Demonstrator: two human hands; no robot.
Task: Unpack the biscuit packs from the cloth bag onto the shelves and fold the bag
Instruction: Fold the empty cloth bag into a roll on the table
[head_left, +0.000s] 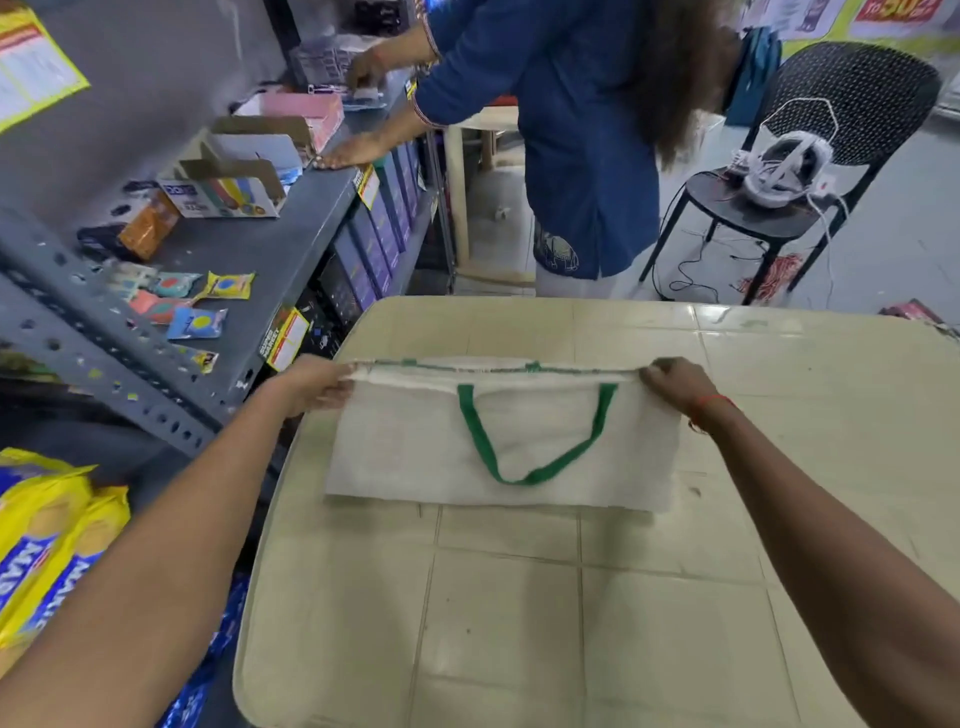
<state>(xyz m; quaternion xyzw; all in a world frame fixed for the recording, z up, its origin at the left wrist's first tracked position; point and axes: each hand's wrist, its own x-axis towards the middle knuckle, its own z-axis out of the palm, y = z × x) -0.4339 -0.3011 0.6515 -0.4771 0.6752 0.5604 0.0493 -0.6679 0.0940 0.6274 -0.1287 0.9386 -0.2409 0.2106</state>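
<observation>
A white cloth bag (405, 452) with green handles lies flat on the beige table (519, 623), one green handle loop (530, 457) resting on its face. My left hand (317, 384) pinches the bag's far left corner. My right hand (675, 384) pinches the far right corner, with the top edge stretched taut between them. Yellow and blue biscuit packs (47, 545) stand on a low shelf at the lower left.
A grey metal shelf unit (249, 244) runs along the left, holding small packets and open cartons. Another person in a blue top (582, 130) stands at the table's far side, hands on the shelf. A black chair (810, 171) with a white device stands back right.
</observation>
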